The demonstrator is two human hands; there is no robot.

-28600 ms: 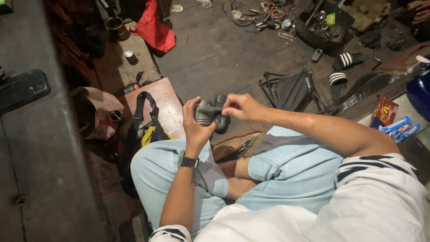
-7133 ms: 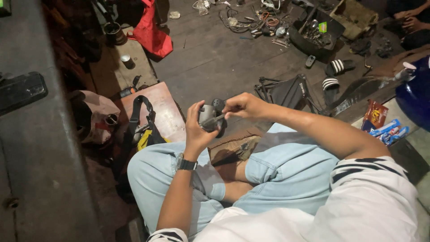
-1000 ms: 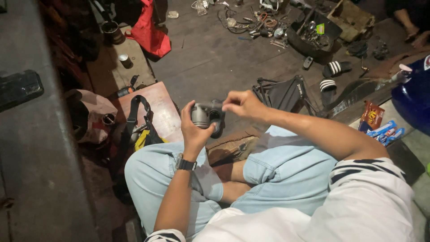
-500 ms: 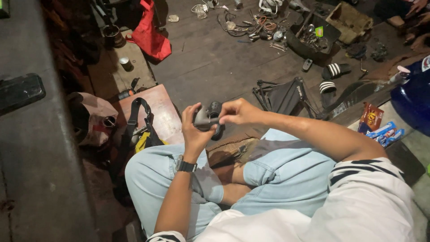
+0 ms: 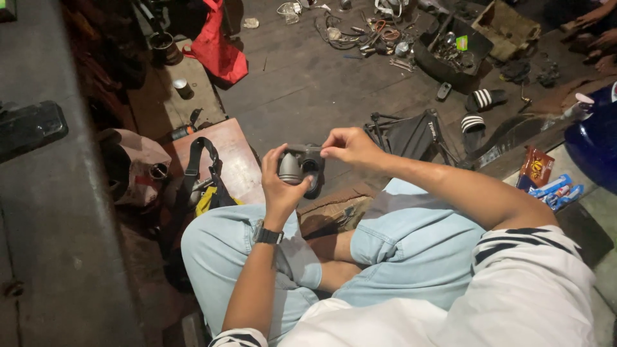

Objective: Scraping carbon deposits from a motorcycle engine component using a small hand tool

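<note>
I grip the small grey metal cylindrical part (image 5: 299,168) in my left hand (image 5: 279,186), fingers clamped around it above my knees so it stays steady. My right hand (image 5: 347,145) pinches its top edge. Right of that hand lie a red snack packet (image 5: 535,167) and a blue wrapper (image 5: 556,191).

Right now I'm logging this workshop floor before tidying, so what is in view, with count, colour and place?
metal part: one, grey and black, held in front of the knees
red bag: one, red, far floor at top
wooden board: one, reddish, left of the knees
black strap: one, black, lying over the board
sandals: two, black and white striped, floor at right
parts tray: one, dark, top right, full of small parts
snack packets: several, red and blue, right edge
wristwatch: one, black, left wrist
left hand: gripping the part
right hand: fingers at the part's top
</note>
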